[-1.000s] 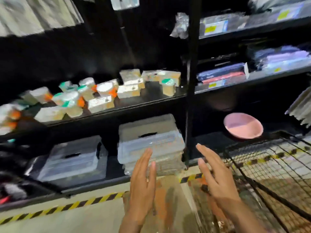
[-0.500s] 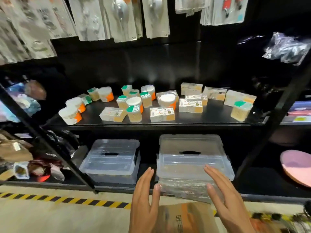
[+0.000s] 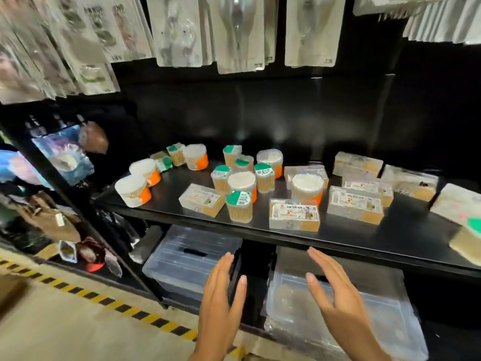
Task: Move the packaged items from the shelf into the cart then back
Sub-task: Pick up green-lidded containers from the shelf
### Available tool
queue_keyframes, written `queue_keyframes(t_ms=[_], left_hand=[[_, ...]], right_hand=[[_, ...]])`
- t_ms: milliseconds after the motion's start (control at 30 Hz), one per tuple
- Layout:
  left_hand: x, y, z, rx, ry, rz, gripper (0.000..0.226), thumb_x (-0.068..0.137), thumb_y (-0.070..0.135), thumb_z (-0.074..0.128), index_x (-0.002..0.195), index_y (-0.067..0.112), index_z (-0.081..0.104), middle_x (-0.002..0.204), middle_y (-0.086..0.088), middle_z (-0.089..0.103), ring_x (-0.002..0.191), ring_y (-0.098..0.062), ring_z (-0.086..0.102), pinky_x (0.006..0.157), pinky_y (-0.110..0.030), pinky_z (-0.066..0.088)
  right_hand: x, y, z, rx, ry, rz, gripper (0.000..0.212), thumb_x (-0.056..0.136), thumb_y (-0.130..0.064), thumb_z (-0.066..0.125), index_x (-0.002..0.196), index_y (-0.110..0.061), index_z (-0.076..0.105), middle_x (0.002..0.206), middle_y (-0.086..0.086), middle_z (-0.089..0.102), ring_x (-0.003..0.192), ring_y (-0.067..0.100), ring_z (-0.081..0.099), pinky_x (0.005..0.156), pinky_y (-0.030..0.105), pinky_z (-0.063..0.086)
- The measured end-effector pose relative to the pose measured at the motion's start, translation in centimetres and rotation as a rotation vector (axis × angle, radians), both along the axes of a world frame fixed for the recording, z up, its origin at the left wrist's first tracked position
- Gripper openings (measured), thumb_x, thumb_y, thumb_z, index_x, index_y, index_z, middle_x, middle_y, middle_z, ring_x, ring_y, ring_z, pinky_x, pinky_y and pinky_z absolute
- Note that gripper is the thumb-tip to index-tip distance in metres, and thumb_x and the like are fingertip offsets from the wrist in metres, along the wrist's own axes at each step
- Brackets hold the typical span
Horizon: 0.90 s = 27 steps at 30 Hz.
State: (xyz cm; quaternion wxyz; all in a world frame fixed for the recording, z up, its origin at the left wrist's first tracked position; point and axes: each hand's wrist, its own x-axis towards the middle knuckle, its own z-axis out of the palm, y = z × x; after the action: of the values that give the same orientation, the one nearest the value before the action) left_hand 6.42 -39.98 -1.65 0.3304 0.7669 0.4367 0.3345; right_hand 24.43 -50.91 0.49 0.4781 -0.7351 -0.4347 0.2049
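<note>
We have swung from the cart to face the shelf (image 3: pixel 338 246), so pickup can begin.

Packaged items (image 3: pixel 294 214) crowd mid-frame; the cart is out of view. Left hand (image 3: pixel 221 306) and right hand (image 3: pixel 338 303) hover released, empty, at bottom centre. Label print seems too blurred to read.

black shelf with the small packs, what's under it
Under the black shelf sit two clear lidded bins, side by side. Both hands cover part of them; their contents cannot be made out.

black shelf (image 3: pixel 166 204) | on it: round tubs (image 3: pixel 132 190), clear rectangular packs (image 3: pixel 294 214), green-lidded cups (image 3: pixel 239 206)
</note>
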Motion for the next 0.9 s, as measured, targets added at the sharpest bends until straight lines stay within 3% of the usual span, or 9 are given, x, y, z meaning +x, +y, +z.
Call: queue_keyframes(t_ms=[67,167,267,367,433,567,633,700,900], left_hand=[[1.4,2.7,0.3,-0.013,0.003,0.025,0.053,0.087,0.050,0.042,0.138,0.039,0.031,0.144,0.021,0.035,0.134,0.004,0.031,0.112,-0.022,0.029],[3.3,6.5,0.7,-0.001,0.013,0.060,0.054,0.088,0.044,0.049,0.139,0.035,0.032,0.142,0.019,0.037,0.130,0.005,0.032,0.106,-0.007,0.024],[4.6,10.4,0.2,-0.014,0.016,0.090,0.057,0.088,0.037,0.059,0.139,0.027,0.037,0.142,0.011,0.041,0.128,0.004,0.034,0.098,0.004,0.022],[5.5,14.0,-0.4,-0.064,0.028,0.086,0.072,0.082,0.045,0.065,0.143,0.019,0.036,0.146,0.004,0.041,0.132,-0.006,0.037,0.103,-0.006,0.027],[6.3,16.4,-0.9,-0.087,0.016,0.058,0.081,0.076,0.043,0.073,0.143,0.020,0.036,0.145,0.007,0.041,0.132,-0.005,0.038,0.106,-0.016,0.032],[7.8,19.8,-2.0,-0.215,-0.083,-0.018,0.084,0.064,0.023,0.087,0.132,0.036,0.040,0.129,0.023,0.049,0.118,0.013,0.044,0.094,-0.004,0.035],[8.4,21.0,-3.1,-0.222,-0.085,-0.039,0.085,0.060,0.020,0.090,0.126,0.039,0.041,0.124,0.018,0.054,0.116,0.008,0.049,0.094,-0.007,0.040],[9.1,21.7,-3.7,-0.239,-0.081,-0.062,0.084,0.055,0.021,0.092,0.122,0.038,0.044,0.120,0.014,0.057,0.114,0.009,0.050,0.097,-0.014,0.042],[9.7,22.9,-4.8,-0.226,-0.139,-0.103,0.087,0.042,0.026,0.094,0.109,0.045,0.041,0.116,0.021,0.047,0.111,0.017,0.043,0.089,0.000,0.032]], right_hand=[[1.5,2.7,0.3,-0.002,0.019,0.021,0.041,0.095,-0.028,0.053,0.127,-0.050,0.041,0.135,-0.036,0.036,0.123,-0.023,0.028,0.103,0.009,0.021],[3.4,6.6,0.8,0.014,-0.005,0.047,0.041,0.094,-0.027,0.054,0.122,-0.054,0.039,0.129,-0.039,0.036,0.116,-0.031,0.026,0.101,0.003,0.019],[4.7,10.0,0.7,0.018,-0.010,0.063,0.041,0.094,-0.025,0.055,0.130,-0.042,0.045,0.133,-0.032,0.041,0.121,-0.021,0.033,0.107,0.013,0.023],[5.3,12.9,0.6,0.010,-0.059,0.045,0.041,0.093,-0.026,0.053,0.134,-0.026,0.049,0.138,-0.014,0.046,0.128,-0.001,0.038,0.103,0.011,0.024],[5.6,14.9,0.8,0.000,-0.067,0.048,0.044,0.091,-0.034,0.049,0.134,-0.026,0.049,0.139,-0.013,0.046,0.129,0.002,0.039,0.102,0.011,0.024],[6.1,18.6,0.4,0.004,0.008,-0.026,0.040,0.090,-0.039,0.050,0.130,-0.040,0.044,0.138,-0.018,0.043,0.129,0.000,0.036,0.111,0.029,0.030],[6.1,20.0,0.2,0.001,0.045,-0.075,0.045,0.088,-0.043,0.049,0.132,-0.039,0.044,0.139,-0.018,0.042,0.130,0.000,0.035,0.112,0.037,0.033],[6.2,21.5,0.3,0.000,0.056,-0.109,0.048,0.088,-0.043,0.051,0.135,-0.035,0.044,0.139,-0.017,0.042,0.130,0.000,0.035,0.111,0.035,0.034],[7.8,26.2,0.0,-0.033,-0.012,-0.240,0.053,0.090,-0.024,0.064,0.138,-0.022,0.043,0.130,-0.012,0.044,0.120,0.003,0.039,0.099,0.023,0.033]])
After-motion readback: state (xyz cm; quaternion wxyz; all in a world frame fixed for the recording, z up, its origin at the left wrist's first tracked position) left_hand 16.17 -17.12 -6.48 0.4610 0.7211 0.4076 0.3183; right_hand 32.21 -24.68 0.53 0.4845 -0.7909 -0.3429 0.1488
